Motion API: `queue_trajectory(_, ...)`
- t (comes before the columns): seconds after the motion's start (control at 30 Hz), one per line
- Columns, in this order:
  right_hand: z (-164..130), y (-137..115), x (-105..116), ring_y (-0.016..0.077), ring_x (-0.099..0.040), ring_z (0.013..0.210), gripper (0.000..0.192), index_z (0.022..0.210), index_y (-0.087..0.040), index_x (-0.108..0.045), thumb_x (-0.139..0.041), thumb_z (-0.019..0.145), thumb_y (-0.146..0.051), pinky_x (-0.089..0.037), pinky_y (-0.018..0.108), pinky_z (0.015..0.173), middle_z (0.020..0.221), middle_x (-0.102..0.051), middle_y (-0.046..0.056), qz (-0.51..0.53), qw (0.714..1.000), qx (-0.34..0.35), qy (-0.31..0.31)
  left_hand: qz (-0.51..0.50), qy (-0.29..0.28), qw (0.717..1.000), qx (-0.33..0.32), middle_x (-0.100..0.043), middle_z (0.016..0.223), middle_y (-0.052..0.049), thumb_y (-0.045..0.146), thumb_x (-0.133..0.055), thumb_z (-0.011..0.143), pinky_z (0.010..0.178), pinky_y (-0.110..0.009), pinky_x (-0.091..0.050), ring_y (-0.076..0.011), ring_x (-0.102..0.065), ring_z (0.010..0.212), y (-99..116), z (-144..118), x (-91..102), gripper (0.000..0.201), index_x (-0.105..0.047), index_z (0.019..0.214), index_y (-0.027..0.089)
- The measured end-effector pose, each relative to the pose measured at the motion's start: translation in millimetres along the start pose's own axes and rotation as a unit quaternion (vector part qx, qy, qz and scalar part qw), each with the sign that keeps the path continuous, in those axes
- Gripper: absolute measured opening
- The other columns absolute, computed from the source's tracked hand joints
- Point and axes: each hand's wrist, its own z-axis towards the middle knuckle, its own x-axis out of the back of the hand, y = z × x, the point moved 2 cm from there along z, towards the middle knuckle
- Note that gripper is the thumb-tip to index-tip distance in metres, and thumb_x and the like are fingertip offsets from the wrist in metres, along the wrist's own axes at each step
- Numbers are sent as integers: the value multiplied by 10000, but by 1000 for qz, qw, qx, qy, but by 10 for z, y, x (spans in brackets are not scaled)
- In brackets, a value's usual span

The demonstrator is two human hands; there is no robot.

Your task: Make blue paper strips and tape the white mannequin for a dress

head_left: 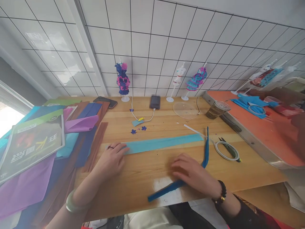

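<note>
My left hand (111, 160) lies flat on the wooden table (147, 165), its fingertips pressing the left end of a long light-blue paper strip (164, 142). My right hand (190, 173) rests palm down on a dark-blue paper strip (206, 149) that bends from the table's front edge up toward the light-blue strip's right end. Both hands are fingers-apart, pressing rather than gripping. A roll of tape (226, 150) and scissors (227, 147) lie just right of the strips.
A pile of coloured paper sheets and a booklet (33, 143) covers the left. At the back stand small dress mannequins (123, 81), a phone (154, 101) on a cable, a clear lid (185, 110) and a cup (216, 109). An orange board (257, 130) lies right.
</note>
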Motion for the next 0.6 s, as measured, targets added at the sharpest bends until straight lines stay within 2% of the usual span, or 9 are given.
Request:
queue_trajectory(0.1,-6,-362,-181,180,-528,909,221,914,-208,-615,-576,787,-384,-427,327,805,911,-611,56,56,995,34,-73,-35,31,999,16,-620,1037,-98,191,-405,825,824,-393,-411,-230,-534,964,1,20,41,292,-575,1061,175)
queue_trajectory(0.2,9,-454,-333,169,-511,873,145,851,-209,-603,-548,816,-339,-406,319,792,854,-600,34,45,994,28,-91,-103,86,989,59,-641,971,-91,215,-362,869,804,-348,-416,-201,-558,912,-39,20,73,274,-584,1018,161)
queue_trajectory(0.37,113,-466,-349,150,-510,824,130,781,-193,-561,-481,858,-261,-399,282,746,811,-591,22,46,996,19,-78,-206,127,956,165,-652,940,-68,266,-352,887,824,-311,-416,-177,-568,917,-129,-24,86,281,-589,999,166)
queue_trajectory(0.6,400,-541,-258,143,-561,729,131,817,-204,-545,-435,876,-241,-416,258,669,785,-627,4,62,997,-45,-24,-228,143,944,189,-645,895,-48,288,-415,859,721,-276,-455,-166,-565,860,-143,-53,89,251,-582,1015,184)
